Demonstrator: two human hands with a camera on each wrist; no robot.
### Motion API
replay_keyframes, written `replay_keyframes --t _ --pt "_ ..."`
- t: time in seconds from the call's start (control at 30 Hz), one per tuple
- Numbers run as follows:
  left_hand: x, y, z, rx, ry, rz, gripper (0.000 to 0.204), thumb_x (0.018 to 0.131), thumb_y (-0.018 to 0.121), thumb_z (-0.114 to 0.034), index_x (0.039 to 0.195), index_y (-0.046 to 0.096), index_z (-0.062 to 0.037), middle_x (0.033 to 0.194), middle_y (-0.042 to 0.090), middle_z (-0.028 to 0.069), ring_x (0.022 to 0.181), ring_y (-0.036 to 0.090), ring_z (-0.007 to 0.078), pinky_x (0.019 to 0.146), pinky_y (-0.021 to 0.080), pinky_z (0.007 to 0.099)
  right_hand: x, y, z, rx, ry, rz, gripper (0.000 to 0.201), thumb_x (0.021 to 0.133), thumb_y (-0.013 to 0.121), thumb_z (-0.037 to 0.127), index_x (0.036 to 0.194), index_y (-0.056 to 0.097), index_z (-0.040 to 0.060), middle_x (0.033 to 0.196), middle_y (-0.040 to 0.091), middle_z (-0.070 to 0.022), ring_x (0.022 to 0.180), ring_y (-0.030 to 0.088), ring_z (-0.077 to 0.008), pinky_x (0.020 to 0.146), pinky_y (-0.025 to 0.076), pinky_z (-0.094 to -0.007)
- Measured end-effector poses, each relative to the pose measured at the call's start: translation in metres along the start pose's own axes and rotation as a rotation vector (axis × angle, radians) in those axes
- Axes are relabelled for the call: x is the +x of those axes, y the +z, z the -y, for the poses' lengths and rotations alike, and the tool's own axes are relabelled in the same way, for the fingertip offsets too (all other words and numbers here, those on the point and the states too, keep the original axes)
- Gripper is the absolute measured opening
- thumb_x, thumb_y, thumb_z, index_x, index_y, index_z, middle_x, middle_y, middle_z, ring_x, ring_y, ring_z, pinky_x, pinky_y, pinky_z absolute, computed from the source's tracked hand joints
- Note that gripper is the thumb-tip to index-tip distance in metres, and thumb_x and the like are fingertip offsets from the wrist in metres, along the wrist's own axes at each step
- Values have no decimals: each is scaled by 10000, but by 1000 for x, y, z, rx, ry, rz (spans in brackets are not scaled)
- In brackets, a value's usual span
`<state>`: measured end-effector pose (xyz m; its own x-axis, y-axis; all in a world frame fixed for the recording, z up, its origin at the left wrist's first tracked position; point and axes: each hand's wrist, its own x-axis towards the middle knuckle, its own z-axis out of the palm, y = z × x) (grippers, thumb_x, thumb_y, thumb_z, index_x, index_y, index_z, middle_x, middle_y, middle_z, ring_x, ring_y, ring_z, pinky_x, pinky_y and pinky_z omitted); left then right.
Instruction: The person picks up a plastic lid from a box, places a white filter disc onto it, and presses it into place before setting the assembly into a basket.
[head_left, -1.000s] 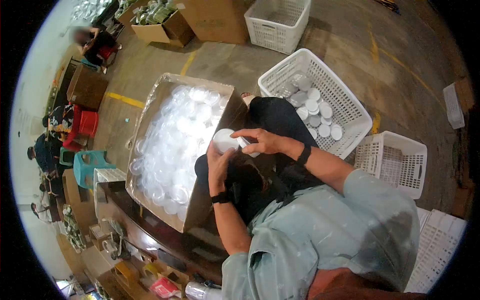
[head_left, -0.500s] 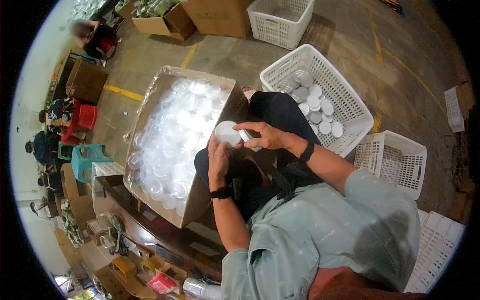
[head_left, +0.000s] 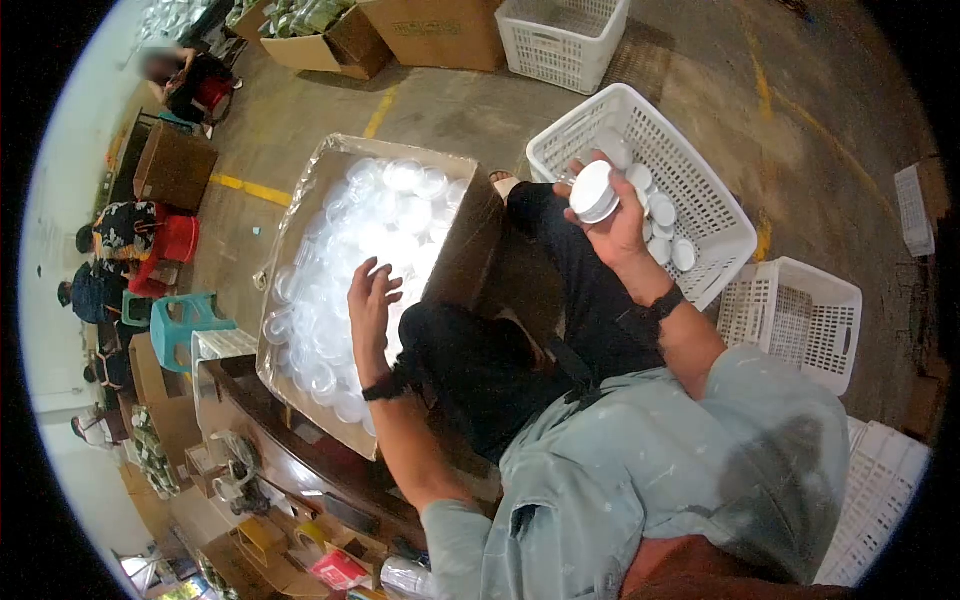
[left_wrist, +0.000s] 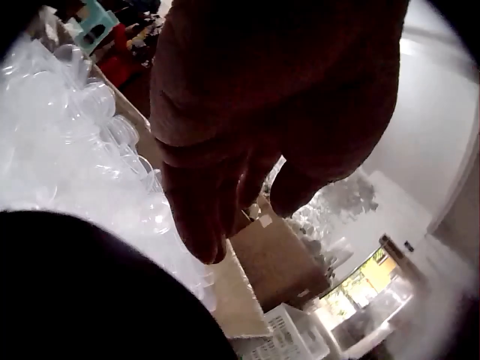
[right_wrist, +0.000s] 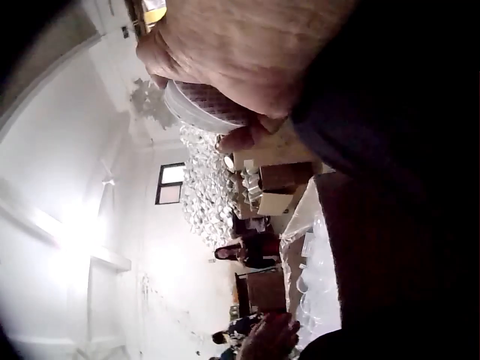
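Observation:
My right hand (head_left: 622,235) grips a short stack of white round lids (head_left: 594,186) beside the near rim of a white slatted basket (head_left: 690,160). More white round lids (head_left: 662,208) lie loose in that basket. From the right wrist, the held lids (right_wrist: 186,111) show a ribbed edge, partly covered by the palm. My left hand (head_left: 371,312) holds nothing; its fingers are spread loosely over the near side of a cardboard box (head_left: 470,235). Clear round plastic pieces (head_left: 340,290) fill this box. The left wrist view shows the hand (left_wrist: 255,97) above them, fingers pointing downward.
White baskets stand at the back (head_left: 565,45) and at the right (head_left: 795,330). A dark table (head_left: 290,440) with clutter lies at lower left, near a teal stool (head_left: 185,325). Several people sit along the left wall. Cardboard boxes (head_left: 430,35) stand behind.
The hands have parted. The lid that was in my left hand is now with the others in my right hand, which has moved right to the basket. My left hand has shifted left over the box.

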<state>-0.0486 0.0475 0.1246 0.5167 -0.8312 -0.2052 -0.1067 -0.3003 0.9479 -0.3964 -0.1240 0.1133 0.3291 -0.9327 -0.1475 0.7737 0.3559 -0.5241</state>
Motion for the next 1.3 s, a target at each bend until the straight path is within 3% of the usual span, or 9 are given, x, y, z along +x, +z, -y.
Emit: replay_keyframes --t 0.13,0.33,0.53,0.8,1.0,1.07,1.13,1.17,1.3 --pt "61 9 10 295 -1 52 497 961 607 -259 1354 534 36 1221 646 246 1051 669 313 822 558 395 0 14 -18 -103 129 186 566 932 613 400 1373 460 78 1279 586 -144 1074 671 -318 689 620 -385" --pt "157 36 57 845 331 87 371 878 638 -168 1234 630 -60 1091 657 248 1020 639 402 850 538 468 16 14 -38 -285 303 304 713 941 581 391 1469 359 -33 1354 561 -190 1102 656 -294 709 609 -353" --pt "190 66 56 1392 585 34 462 824 620 8 1264 613 -133 1360 520 216 1145 574 415 908 510 477 16 17 -41 -494 480 387 738 937 573 347 1502 326 -56 1377 549 -189 1073 654 -239 708 589 -304" --pt "226 72 80 1391 739 139 236 847 601 -10 1066 647 -86 1529 380 237 1397 374 430 1036 402 509 19 28 -44 -592 555 414 748 935 563 381 1496 345 -62 1357 578 -177 1012 665 -212 697 574 -312" --pt "214 71 69 1431 795 196 166 856 550 -1 978 652 -50 1327 533 220 1302 461 408 1005 420 506 19 26 -44 -465 608 411 761 940 558 391 1498 330 -74 1344 580 -180 1009 670 -226 696 581 -317" --pt "202 68 59 1416 814 203 132 854 541 7 965 602 -33 1186 596 198 1169 554 381 933 457 488 21 21 -47 -399 609 405 771 947 559 397 1501 312 -78 1349 563 -188 1020 666 -237 689 583 -329" --pt "198 57 57 1513 662 246 82 872 557 -14 943 547 -53 989 614 146 952 637 341 798 515 447 21 21 -47 -408 600 396 743 964 534 388 1498 314 -79 1365 549 -199 1047 660 -243 697 587 -333" --pt "193 50 57 1370 699 219 108 882 526 10 968 492 -47 894 634 188 781 660 395 658 533 463 21 21 -47 -413 595 388 716 981 509 380 1495 316 -81 1381 536 -209 1074 653 -249 706 590 -337" --pt "160 39 32 1177 558 185 116 906 463 7 1022 469 1 805 633 272 753 638 475 625 513 525 20 18 -52 -394 582 394 718 983 526 374 1498 306 -73 1372 537 -201 1066 658 -264 689 592 -339"
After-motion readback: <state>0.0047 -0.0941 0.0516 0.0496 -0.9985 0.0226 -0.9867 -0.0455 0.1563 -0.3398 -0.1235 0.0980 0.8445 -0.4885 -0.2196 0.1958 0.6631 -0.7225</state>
